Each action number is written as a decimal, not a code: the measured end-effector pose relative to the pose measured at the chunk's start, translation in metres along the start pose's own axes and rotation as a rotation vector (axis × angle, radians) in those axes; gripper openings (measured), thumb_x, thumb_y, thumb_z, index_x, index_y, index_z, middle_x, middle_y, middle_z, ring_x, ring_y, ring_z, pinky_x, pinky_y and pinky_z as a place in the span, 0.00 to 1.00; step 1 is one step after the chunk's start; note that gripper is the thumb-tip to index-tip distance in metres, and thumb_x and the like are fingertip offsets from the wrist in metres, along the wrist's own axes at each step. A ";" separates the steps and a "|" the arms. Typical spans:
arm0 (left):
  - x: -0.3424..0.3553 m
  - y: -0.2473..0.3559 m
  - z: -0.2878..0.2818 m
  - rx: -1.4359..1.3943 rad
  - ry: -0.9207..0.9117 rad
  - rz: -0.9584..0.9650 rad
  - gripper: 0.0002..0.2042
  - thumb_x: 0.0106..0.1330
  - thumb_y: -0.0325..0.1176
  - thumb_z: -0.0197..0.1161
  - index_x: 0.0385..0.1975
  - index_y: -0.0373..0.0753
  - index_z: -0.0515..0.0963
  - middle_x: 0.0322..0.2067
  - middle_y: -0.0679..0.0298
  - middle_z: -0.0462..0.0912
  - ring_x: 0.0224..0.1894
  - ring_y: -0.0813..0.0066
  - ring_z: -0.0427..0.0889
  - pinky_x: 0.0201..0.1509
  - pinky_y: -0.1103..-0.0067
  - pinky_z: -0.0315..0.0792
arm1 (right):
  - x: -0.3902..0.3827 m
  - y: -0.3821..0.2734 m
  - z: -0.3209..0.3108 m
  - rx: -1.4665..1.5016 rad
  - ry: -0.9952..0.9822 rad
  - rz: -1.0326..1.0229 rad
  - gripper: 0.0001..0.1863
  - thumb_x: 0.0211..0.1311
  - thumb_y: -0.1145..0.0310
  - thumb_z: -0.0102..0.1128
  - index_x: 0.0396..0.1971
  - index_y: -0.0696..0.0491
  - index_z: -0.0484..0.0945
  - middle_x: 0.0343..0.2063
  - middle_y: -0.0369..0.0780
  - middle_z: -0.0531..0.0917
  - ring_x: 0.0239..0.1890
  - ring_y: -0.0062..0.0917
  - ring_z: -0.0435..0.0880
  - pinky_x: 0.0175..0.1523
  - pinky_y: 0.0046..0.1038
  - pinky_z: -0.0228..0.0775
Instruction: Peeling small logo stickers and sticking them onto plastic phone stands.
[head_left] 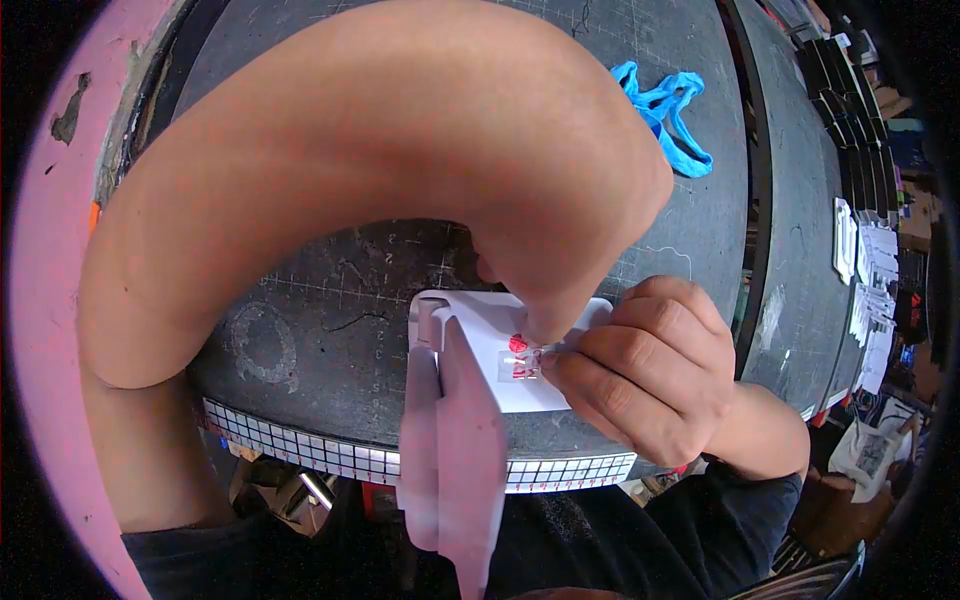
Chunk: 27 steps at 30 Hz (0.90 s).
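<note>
A white folding carton lies on the dark mat, with a red round print and a small clear sticker on its face. Its pale pinkish flap stands up and hangs toward me. My left hand reaches round from above, its closed fingers pointing down onto the carton beside the sticker; most of them are hidden behind the hand. My right hand is closed at the carton's right edge, fingertips meeting the sticker's right side. Its thumb is out of sight.
A dark cutting mat with white grid lines covers the bench. A white gridded strip runs along the front edge. Crumpled blue fabric straps lie at the far right. Beyond a gap stand stacked black trays and white papers.
</note>
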<state>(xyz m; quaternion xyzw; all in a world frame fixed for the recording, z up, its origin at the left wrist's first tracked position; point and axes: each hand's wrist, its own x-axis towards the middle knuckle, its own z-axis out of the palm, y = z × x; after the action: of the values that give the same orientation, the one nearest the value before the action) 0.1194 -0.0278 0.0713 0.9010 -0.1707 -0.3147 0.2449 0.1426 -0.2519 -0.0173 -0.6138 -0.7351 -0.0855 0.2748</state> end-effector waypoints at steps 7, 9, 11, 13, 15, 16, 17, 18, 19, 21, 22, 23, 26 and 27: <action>-0.006 0.004 -0.001 0.007 -0.001 -0.018 0.11 0.46 0.34 0.79 0.27 0.37 0.87 0.24 0.59 0.88 0.27 0.62 0.88 0.31 0.69 0.80 | 0.002 -0.003 0.000 -0.001 0.014 -0.002 0.19 0.38 0.65 0.68 0.33 0.58 0.90 0.31 0.38 0.84 0.34 0.29 0.82 0.44 0.33 0.78; -0.002 0.001 -0.002 0.008 -0.006 -0.012 0.11 0.46 0.34 0.79 0.28 0.37 0.87 0.24 0.59 0.88 0.27 0.62 0.88 0.31 0.70 0.80 | 0.001 -0.002 0.000 -0.002 0.005 0.012 0.19 0.38 0.65 0.68 0.33 0.57 0.90 0.31 0.37 0.84 0.34 0.29 0.82 0.44 0.33 0.78; 0.000 0.003 -0.005 0.012 -0.011 -0.005 0.11 0.46 0.34 0.79 0.28 0.37 0.87 0.24 0.59 0.89 0.27 0.62 0.88 0.31 0.70 0.80 | 0.000 -0.002 -0.002 -0.007 -0.001 0.025 0.19 0.38 0.65 0.68 0.33 0.57 0.90 0.31 0.37 0.84 0.34 0.29 0.82 0.44 0.33 0.78; -0.004 0.004 -0.005 0.011 -0.009 -0.025 0.11 0.47 0.34 0.79 0.28 0.37 0.87 0.24 0.59 0.89 0.27 0.62 0.88 0.32 0.70 0.81 | 0.002 -0.003 0.000 -0.003 0.011 0.012 0.18 0.39 0.65 0.68 0.33 0.57 0.90 0.31 0.37 0.84 0.34 0.29 0.82 0.45 0.33 0.78; -0.006 0.004 -0.004 0.008 0.001 -0.024 0.11 0.46 0.34 0.79 0.28 0.37 0.87 0.24 0.59 0.89 0.27 0.62 0.88 0.31 0.70 0.80 | 0.002 -0.003 0.002 -0.001 0.016 0.005 0.18 0.39 0.65 0.68 0.33 0.57 0.90 0.31 0.38 0.84 0.34 0.29 0.82 0.45 0.33 0.78; -0.007 0.004 -0.004 0.006 0.011 -0.018 0.11 0.46 0.34 0.79 0.28 0.37 0.87 0.24 0.59 0.89 0.27 0.62 0.88 0.31 0.70 0.80 | 0.002 -0.003 0.001 -0.002 0.019 0.004 0.18 0.39 0.65 0.68 0.33 0.58 0.90 0.31 0.38 0.84 0.34 0.29 0.82 0.45 0.33 0.78; -0.008 0.004 -0.003 0.005 0.019 -0.012 0.11 0.46 0.34 0.79 0.28 0.37 0.87 0.24 0.59 0.88 0.27 0.62 0.88 0.31 0.70 0.80 | 0.003 -0.003 0.001 -0.002 0.019 0.003 0.18 0.39 0.65 0.68 0.33 0.58 0.90 0.31 0.38 0.84 0.34 0.29 0.82 0.45 0.33 0.78; -0.008 0.004 -0.003 0.004 0.029 -0.004 0.11 0.46 0.34 0.79 0.27 0.37 0.87 0.25 0.59 0.88 0.28 0.62 0.88 0.31 0.70 0.80 | 0.003 -0.004 0.000 -0.004 0.016 0.000 0.18 0.39 0.65 0.68 0.33 0.58 0.90 0.31 0.38 0.84 0.33 0.29 0.82 0.44 0.33 0.78; -0.008 0.004 -0.003 0.003 0.038 0.004 0.11 0.46 0.33 0.79 0.27 0.37 0.87 0.25 0.59 0.88 0.28 0.62 0.88 0.31 0.70 0.80 | 0.003 -0.004 0.000 -0.006 0.013 -0.004 0.18 0.40 0.65 0.68 0.33 0.58 0.90 0.31 0.38 0.84 0.33 0.29 0.82 0.44 0.33 0.78; -0.008 0.003 -0.002 -0.001 0.054 0.021 0.11 0.46 0.33 0.79 0.27 0.37 0.87 0.25 0.59 0.88 0.28 0.62 0.88 0.31 0.70 0.80 | 0.002 -0.003 0.001 -0.011 0.018 -0.006 0.18 0.40 0.65 0.68 0.33 0.58 0.90 0.31 0.38 0.84 0.33 0.29 0.82 0.44 0.33 0.79; -0.007 0.003 -0.002 -0.003 0.062 0.030 0.11 0.46 0.33 0.79 0.27 0.37 0.86 0.25 0.58 0.88 0.28 0.62 0.88 0.31 0.70 0.80 | 0.002 -0.003 0.002 -0.016 0.023 -0.008 0.18 0.40 0.65 0.68 0.33 0.58 0.89 0.30 0.38 0.84 0.33 0.28 0.82 0.44 0.34 0.79; -0.006 0.002 -0.002 -0.005 0.069 0.040 0.11 0.45 0.33 0.79 0.27 0.37 0.86 0.25 0.58 0.88 0.28 0.62 0.88 0.31 0.70 0.80 | 0.001 -0.002 0.002 -0.016 0.021 -0.005 0.18 0.40 0.65 0.68 0.33 0.58 0.89 0.30 0.38 0.84 0.33 0.28 0.82 0.44 0.34 0.79; -0.009 0.005 0.000 -0.008 0.099 0.059 0.11 0.45 0.32 0.80 0.27 0.37 0.86 0.25 0.58 0.88 0.28 0.62 0.88 0.31 0.70 0.80 | 0.002 -0.004 0.000 -0.016 0.017 -0.007 0.17 0.41 0.66 0.68 0.33 0.58 0.89 0.30 0.38 0.84 0.33 0.28 0.82 0.45 0.34 0.79; -0.009 0.004 0.000 -0.009 0.107 0.067 0.11 0.45 0.32 0.80 0.27 0.37 0.86 0.25 0.58 0.88 0.28 0.62 0.88 0.31 0.70 0.80 | 0.001 -0.003 0.001 -0.020 0.022 -0.008 0.17 0.41 0.66 0.68 0.33 0.58 0.89 0.30 0.38 0.84 0.33 0.28 0.82 0.45 0.34 0.79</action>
<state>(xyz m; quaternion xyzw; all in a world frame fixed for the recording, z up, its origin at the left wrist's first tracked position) 0.1120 -0.0272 0.0780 0.9092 -0.1860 -0.2585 0.2682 0.1388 -0.2512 -0.0171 -0.6126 -0.7337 -0.1003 0.2764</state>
